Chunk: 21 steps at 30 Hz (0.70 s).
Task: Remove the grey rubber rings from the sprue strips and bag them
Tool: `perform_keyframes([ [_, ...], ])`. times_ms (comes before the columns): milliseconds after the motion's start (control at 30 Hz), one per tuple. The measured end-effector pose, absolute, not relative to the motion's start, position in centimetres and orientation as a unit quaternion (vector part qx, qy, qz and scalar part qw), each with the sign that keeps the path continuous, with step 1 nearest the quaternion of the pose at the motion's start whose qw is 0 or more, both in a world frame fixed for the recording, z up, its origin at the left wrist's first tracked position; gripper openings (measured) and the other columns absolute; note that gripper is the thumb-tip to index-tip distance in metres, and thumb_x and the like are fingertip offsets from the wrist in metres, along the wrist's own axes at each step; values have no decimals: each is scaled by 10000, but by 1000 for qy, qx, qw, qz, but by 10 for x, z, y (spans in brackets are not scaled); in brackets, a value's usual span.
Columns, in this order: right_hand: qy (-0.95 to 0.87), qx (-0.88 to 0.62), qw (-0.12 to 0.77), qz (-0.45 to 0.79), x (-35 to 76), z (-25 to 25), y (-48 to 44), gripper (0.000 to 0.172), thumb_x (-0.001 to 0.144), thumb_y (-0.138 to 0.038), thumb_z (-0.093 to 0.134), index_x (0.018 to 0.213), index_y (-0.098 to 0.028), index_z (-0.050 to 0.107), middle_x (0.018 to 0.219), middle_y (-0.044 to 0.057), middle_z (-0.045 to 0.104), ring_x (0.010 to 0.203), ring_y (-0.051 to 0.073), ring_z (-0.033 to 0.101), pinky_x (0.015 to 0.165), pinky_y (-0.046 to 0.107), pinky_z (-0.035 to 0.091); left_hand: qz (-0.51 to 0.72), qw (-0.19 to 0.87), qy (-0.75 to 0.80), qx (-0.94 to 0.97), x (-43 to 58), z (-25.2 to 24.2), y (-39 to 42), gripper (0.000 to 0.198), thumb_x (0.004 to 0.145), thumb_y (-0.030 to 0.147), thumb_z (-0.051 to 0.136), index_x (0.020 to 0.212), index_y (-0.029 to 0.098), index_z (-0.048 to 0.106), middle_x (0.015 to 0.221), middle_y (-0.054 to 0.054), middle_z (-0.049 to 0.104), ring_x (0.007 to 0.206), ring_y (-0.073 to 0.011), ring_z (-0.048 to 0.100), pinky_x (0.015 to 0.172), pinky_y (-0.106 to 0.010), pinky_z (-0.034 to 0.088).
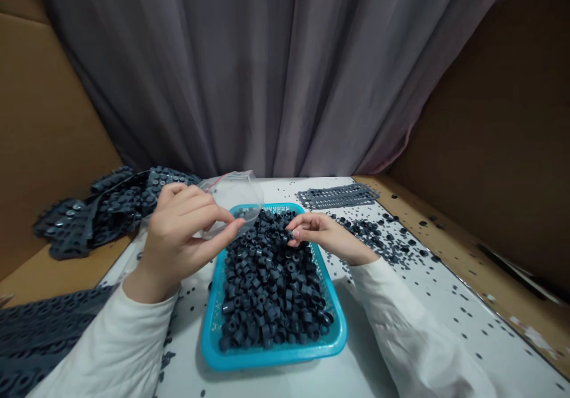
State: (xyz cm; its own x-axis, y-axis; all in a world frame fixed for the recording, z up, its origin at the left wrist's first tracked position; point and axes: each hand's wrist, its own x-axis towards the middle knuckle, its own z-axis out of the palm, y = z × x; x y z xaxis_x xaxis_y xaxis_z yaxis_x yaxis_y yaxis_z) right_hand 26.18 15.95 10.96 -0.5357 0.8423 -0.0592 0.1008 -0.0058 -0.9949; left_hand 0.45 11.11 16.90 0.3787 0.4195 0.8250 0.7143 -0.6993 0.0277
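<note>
A blue plastic basket (271, 359) stands in front of me, heaped with small dark grey hollow cylinders (271, 291). My left hand (182, 234) is over the basket's far left corner, thumb and index finger pinched on the edge of a clear zip bag (240, 190). The bag extends behind those fingers, over the basket's far end; its lower part is partly hidden by the hand. Above the heap at the right, my right hand (318, 233) has its fingertips closed on one of the cylinders, which shows only in part between them.
Dark moulded rubber sheets (111, 205) are piled at the far left, with more sheets (44, 327) at the near left. A perforated grey sheet (338, 196) lies at the back right. Small dark discs and scraps (383, 237) litter the white table (445, 309). Cardboard walls and a grey curtain enclose it.
</note>
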Motion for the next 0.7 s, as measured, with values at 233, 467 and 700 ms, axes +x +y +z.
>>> perform_keyframes([
  [233, -634, -364, 299, 613, 263, 111, 159, 227, 760, -331, 646, 886, -143, 626, 715, 29, 703, 700, 125, 651, 742, 296, 469, -449, 169, -376, -793, 6, 166, 110, 147, 749, 238, 639, 633, 246, 549, 509, 52, 450, 517, -132, 440, 680, -387, 337],
  [467, -685, -367, 292, 557, 261, 110, 159, 222, 796, -332, 603, 930, -157, 623, 769, 38, 680, 765, 151, 641, 759, 329, 472, -446, 175, -367, -797, 7, 167, 111, 160, 742, 222, 647, 622, 233, 541, 502, 54, 443, 511, -129, 444, 669, -377, 338],
  [700, -819, -401, 244, 331, 260, 117, 149, 221, 843, -335, 541, 969, -181, 638, 945, 65, 663, 829, 177, 608, 741, 344, 481, -450, 180, -365, -795, 8, 168, 111, 160, 731, 220, 658, 604, 215, 562, 500, 59, 452, 514, -117, 444, 674, -352, 331],
])
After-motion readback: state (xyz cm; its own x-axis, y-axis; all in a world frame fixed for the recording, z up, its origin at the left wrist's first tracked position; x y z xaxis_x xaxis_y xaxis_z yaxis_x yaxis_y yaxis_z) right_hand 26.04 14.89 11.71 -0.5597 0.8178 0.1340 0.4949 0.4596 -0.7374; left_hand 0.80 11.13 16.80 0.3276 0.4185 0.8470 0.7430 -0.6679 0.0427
